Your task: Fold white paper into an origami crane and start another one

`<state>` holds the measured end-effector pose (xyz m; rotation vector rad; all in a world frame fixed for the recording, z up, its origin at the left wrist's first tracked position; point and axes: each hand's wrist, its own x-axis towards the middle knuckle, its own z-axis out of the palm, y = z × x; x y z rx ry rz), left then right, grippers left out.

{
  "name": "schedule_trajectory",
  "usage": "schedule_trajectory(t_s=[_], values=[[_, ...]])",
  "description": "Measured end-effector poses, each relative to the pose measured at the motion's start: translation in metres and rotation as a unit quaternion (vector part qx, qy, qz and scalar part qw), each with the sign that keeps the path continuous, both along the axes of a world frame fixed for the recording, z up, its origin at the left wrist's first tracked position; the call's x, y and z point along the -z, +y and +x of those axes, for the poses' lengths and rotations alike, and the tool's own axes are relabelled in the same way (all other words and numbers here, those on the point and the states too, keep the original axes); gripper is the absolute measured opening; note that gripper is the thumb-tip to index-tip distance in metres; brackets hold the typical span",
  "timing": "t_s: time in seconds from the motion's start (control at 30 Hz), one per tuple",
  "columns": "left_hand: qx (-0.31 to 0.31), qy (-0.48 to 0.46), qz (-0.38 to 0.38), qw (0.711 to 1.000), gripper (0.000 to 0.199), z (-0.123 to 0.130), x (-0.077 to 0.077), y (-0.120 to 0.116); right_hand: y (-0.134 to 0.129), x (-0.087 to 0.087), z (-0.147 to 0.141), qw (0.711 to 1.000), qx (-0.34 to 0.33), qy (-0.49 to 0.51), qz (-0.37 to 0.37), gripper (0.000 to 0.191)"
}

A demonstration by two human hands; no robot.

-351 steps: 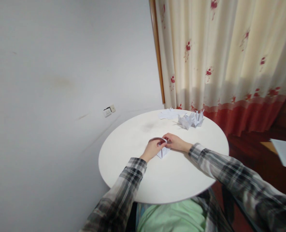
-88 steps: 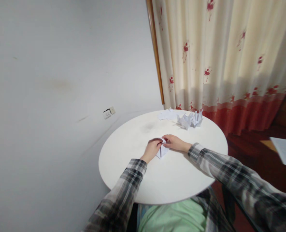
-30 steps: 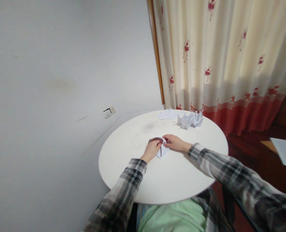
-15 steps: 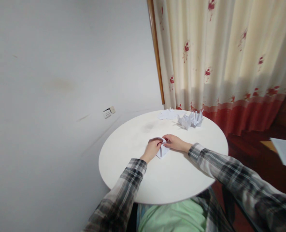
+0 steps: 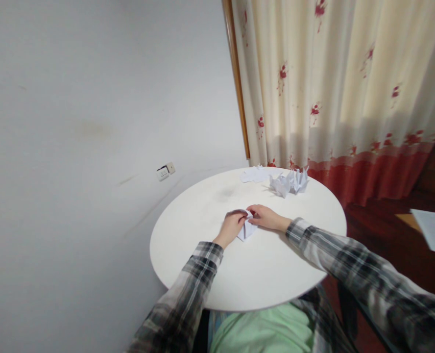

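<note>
Near the middle of the round white table (image 5: 188,255) lies a folded sheet of white paper (image 5: 246,232), partly covered by my fingers. My left hand (image 5: 232,226) grips its left side, with the fingers curled over the upper edge. At the upper right of the paper, my right hand (image 5: 267,216) pinches a fold between thumb and fingers. A dark gap shows between the layers below the fingertips. The far corner of the paper is hidden under both hands.
Several folded white paper cranes (image 5: 289,182) stand at the table's back right. Beside them lie flat white paper pieces (image 5: 256,174). A wall with a socket (image 5: 163,173) is on the left, a flowered curtain (image 5: 335,98) behind. Printed sheets (image 5: 433,230) lie off to the right.
</note>
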<state>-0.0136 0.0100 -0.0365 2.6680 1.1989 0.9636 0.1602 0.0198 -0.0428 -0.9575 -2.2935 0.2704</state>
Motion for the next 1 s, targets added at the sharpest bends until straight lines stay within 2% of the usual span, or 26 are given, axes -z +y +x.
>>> schedule_trajectory(t_s=[1.0], values=[[-0.008, -0.010, -0.023, 1.000, 0.020, 0.0016, -0.0025, -0.0029, 0.0029, 0.0014, 0.0003, 1.000, -0.004, 0.000, -0.002, 0.029]])
